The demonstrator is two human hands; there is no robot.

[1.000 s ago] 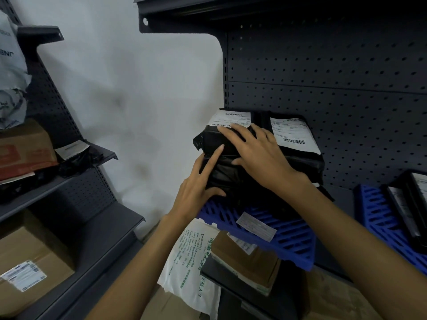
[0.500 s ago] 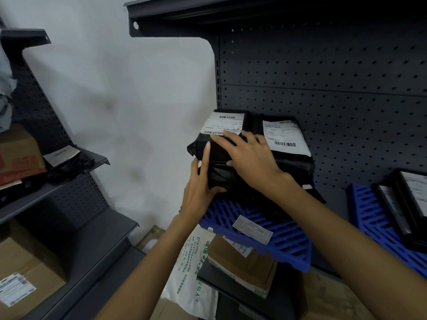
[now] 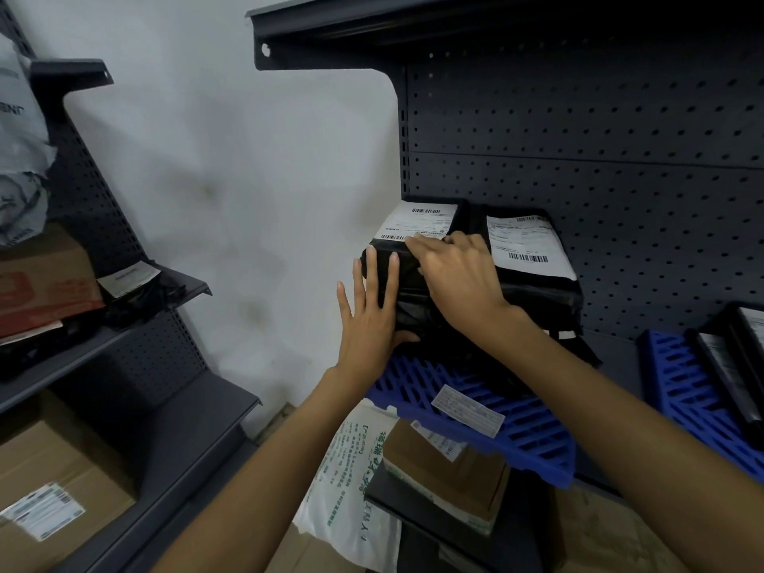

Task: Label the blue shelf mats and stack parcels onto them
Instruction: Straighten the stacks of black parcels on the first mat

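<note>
- Head view: I count two black parcels side by side on top of a dark pile, the left parcel (image 3: 409, 285) and the right parcel (image 3: 535, 285). Each has one white shipping label facing up. I cannot tell how many more lie beneath.
- That pile sits on the rear of a blue shelf mat (image 3: 525, 438), close to the pegboard (image 3: 578, 138). One paper label (image 3: 467, 410) lies on the mat's bare front.
- Left hand (image 3: 368, 320): grip apart, fingers straight and flat against the pile's left side, thumb at its lower front.
- Right hand (image 3: 459, 279): grip apart, palm down on the left parcel, fingertips at the edge of its shipping label. It hides much of that parcel's top.
- A second blue mat (image 3: 678, 386) at the right edge carries at least two more dark parcels (image 3: 727, 366).
- Below the shelf I see one brown carton (image 3: 450, 477) and one white bag (image 3: 351, 481) with green print.
- On the left rack (image 3: 173, 432) are two cardboard boxes and one grey bag (image 3: 20, 159).
</note>
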